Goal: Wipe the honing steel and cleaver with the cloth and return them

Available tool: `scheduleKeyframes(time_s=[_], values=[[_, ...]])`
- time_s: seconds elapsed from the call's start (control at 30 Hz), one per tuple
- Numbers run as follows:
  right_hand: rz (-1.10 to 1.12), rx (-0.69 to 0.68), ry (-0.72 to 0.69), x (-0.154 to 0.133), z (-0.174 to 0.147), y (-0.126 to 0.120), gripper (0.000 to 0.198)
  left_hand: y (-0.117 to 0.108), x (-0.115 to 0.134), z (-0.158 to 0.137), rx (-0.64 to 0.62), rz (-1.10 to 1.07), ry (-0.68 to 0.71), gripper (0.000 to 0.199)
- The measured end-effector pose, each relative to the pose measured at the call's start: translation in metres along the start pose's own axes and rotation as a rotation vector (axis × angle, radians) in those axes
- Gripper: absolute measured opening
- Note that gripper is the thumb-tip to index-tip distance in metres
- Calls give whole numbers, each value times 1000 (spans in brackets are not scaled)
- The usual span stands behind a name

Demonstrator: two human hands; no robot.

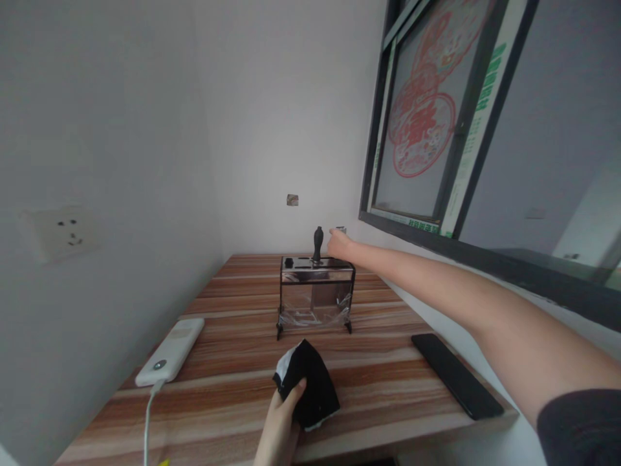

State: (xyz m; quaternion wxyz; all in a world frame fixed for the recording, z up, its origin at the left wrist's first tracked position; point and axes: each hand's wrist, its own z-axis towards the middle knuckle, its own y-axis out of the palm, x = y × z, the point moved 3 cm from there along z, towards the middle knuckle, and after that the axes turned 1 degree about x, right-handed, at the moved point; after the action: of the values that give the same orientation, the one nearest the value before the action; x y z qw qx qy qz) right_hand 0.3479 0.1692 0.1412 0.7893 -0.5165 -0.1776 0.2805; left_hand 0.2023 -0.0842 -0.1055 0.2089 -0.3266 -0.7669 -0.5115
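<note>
My left hand (285,414) is closed on a folded black cloth (313,385) with a white patch and edge, held low near the front of the table. Beyond it stands a clear-sided box-like device (317,275) with a dark frame, a shiny top and small black feet. An upright black handle (318,244) rises from that top. My right hand (339,244) is stretched out just right of the handle, with a small gap between them. Its fingers look apart with nothing in them, though some are hidden. Loose clear film (315,318) hangs around the device's lower part.
On the striped wooden table (233,362), a white power bank (171,353) with a white cable (147,421) lies at left. A black phone (456,375) rests along the right edge. Walls border the left and back; a dark-framed window (422,110) is at right.
</note>
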Motion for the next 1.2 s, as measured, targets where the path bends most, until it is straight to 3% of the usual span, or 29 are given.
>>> scheduleKeyframes(time_s=[0.23,0.53,0.7,0.83,0.97,1.2], values=[[-275,-203,-19,11,7,6,32,3,2,-3,2,-22,13,44],[-464,-233,-82,26,21,-1,30,-4,-1,2,-46,7,16,43],[-515,-185,-107,37,32,-15,32,-5,-1,2,-25,40,22,40],[-543,-122,-147,45,44,-32,22,-3,1,-1,-4,56,16,39],[-548,-28,-199,51,58,-54,46,1,3,-3,-5,42,10,36],[-536,177,-176,59,71,-106,57,1,3,-4,-13,32,8,41]])
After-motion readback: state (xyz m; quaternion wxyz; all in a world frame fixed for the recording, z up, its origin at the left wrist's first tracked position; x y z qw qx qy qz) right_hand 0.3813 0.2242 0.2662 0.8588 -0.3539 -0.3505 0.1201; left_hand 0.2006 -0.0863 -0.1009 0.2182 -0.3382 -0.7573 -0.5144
